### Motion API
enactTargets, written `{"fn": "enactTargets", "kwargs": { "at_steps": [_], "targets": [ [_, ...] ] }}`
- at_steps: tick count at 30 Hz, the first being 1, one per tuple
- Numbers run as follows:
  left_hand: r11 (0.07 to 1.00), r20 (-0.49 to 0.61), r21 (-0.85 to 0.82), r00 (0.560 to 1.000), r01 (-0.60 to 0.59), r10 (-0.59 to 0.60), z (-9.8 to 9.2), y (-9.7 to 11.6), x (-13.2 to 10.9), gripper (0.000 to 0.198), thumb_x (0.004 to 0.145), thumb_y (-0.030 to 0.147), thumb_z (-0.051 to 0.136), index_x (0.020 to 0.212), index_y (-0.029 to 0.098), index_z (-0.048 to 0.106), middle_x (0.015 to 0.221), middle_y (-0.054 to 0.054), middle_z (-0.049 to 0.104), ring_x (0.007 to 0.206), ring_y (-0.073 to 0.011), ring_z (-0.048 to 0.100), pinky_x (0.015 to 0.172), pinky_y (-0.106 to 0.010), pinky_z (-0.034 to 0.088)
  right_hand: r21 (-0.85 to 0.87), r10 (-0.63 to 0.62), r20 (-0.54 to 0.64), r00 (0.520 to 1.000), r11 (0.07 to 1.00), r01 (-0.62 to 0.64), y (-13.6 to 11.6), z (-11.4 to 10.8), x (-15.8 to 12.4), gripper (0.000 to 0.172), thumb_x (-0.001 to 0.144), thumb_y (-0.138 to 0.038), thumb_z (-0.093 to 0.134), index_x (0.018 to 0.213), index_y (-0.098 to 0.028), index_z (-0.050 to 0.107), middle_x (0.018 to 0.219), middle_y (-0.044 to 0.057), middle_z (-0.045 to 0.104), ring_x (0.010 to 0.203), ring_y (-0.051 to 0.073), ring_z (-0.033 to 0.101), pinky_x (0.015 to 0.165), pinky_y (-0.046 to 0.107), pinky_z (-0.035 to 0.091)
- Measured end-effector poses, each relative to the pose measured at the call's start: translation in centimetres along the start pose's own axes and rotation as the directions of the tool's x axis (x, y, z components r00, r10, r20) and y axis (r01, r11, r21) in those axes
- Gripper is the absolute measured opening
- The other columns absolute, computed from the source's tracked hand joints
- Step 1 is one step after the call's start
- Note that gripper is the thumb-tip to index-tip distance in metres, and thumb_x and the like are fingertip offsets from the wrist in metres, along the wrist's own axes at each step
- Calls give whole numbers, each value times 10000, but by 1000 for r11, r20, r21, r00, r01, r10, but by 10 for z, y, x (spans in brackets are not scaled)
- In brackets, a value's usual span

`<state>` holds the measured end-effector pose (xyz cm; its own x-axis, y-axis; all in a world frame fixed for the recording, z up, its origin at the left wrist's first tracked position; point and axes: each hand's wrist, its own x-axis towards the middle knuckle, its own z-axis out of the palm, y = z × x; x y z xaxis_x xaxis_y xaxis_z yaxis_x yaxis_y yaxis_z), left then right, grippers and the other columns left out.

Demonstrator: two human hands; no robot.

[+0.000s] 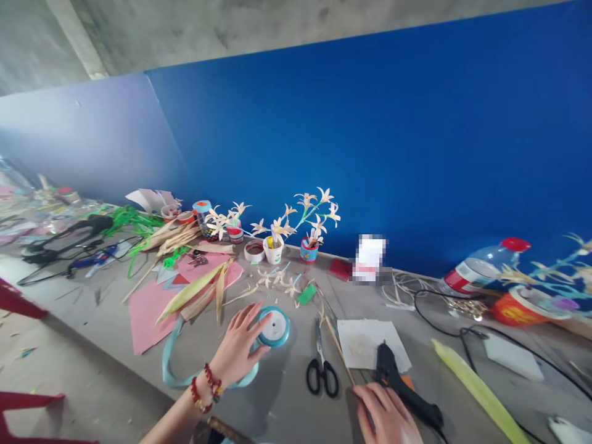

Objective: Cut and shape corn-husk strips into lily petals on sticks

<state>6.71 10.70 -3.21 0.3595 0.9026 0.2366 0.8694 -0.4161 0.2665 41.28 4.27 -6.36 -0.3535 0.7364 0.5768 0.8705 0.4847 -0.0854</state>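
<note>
My left hand (238,345), with red bead bracelets on the wrist, reaches over a spool of light blue ribbon (276,327). Its fingers are spread at the spool's left edge, one overlapping the rim. Loose blue ribbon (170,354) curls out behind that wrist. At the bottom edge, my right hand (387,412) rests on the table with fingers bent and slightly apart. Its fingertips are by the lower end of a thin stick (340,351), beside a black glue gun (402,385); its palm side is hidden. Between the hands lie black-handled scissors (321,367).
A white sheet (365,336) lies under the glue gun's tip. Pale flowers in small cups (274,251) stand along the blue wall. Pink paper (148,314) and dried husks (192,296) lie left; a plastic bottle (481,271), black cable (467,345) and green husk strip (481,394) lie right.
</note>
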Motion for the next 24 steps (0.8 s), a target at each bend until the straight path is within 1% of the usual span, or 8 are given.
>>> {"fn": "enactTargets", "kwargs": {
  "at_steps": [3,6,9,11,13,16,21,24],
  "targets": [
    [999,28,14,999,-34,34,5,-5,3,610,885,251,602,1463,327,419,1562,-75,398,1409,-311,384,1127,-541,363,29,74,34,997,997,-75,-11,-2,1,257,971,-202,407,912,-233,656,778,45,714,664,210,686,649,312,516],
    [997,49,18,996,-74,73,9,-8,7,544,902,255,583,1429,330,469,1514,-72,473,1381,-299,425,1131,-553,344,21,148,43,988,989,-149,-16,-4,0,262,975,-201,404,951,-223,664,827,61,712,719,224,689,692,332,514],
    [996,36,33,996,-84,83,7,-14,7,495,909,242,563,1394,326,511,1461,-81,532,1322,-288,492,1115,-556,359,-23,198,64,978,980,-197,-17,-7,-2,260,964,-206,425,1045,-217,672,884,78,714,777,247,688,732,363,502],
    [996,10,47,997,-71,70,4,-21,4,475,902,250,571,1372,314,534,1428,-87,560,1291,-293,519,1103,-554,375,-49,221,85,971,975,-218,-16,-10,-2,273,954,-192,428,1059,-222,678,880,75,712,771,246,684,720,364,485],
    [997,-12,57,999,-47,47,1,-30,-2,467,895,263,582,1359,304,546,1408,-89,574,1272,-297,533,1087,-543,399,-78,253,95,963,966,-246,-14,-13,-1,283,947,-177,422,1037,-222,687,866,74,709,752,239,678,708,359,464],
    [998,-7,65,1000,-17,18,-3,-37,-14,479,892,260,585,1365,313,536,1421,-76,561,1275,-293,530,1068,-519,432,-115,293,97,951,952,-282,-9,-17,2,284,949,-179,412,979,-213,692,815,69,695,709,229,667,693,353,428],
    [996,30,82,999,30,-33,-12,-31,-27,506,883,247,593,1376,333,525,1435,-60,549,1310,-296,499,1076,-523,436,-131,298,98,950,950,-285,2,-11,7,315,980,-253,389,884,-206,685,751,64,677,679,233,657,677,351,388],
    [997,68,72,998,3,-7,-18,-30,-32,513,876,229,599,1371,344,528,1421,-55,561,1315,-291,496,1081,-508,440,-133,307,65,950,946,-297,4,-4,16,329,993,-287,391,858,-202,679,729,64,688,672,232,657,669,347,378]
  ]
}}
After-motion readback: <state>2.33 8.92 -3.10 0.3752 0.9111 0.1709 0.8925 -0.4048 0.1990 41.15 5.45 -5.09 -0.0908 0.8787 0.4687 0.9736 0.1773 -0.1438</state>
